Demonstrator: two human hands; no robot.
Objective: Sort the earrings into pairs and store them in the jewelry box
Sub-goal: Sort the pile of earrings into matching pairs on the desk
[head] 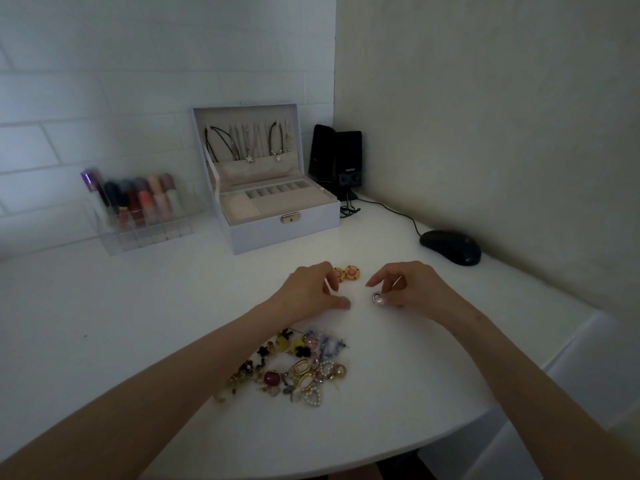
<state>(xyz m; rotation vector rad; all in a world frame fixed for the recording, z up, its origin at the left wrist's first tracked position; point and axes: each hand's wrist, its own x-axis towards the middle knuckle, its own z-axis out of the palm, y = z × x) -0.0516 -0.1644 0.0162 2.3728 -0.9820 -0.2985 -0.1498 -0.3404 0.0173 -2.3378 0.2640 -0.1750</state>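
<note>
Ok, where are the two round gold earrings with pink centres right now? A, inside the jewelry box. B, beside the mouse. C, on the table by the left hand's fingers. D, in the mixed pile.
C: the round gold earrings lie side by side on the table, right beside the left hand, apart from the pile and outside the open jewelry box.
</note>
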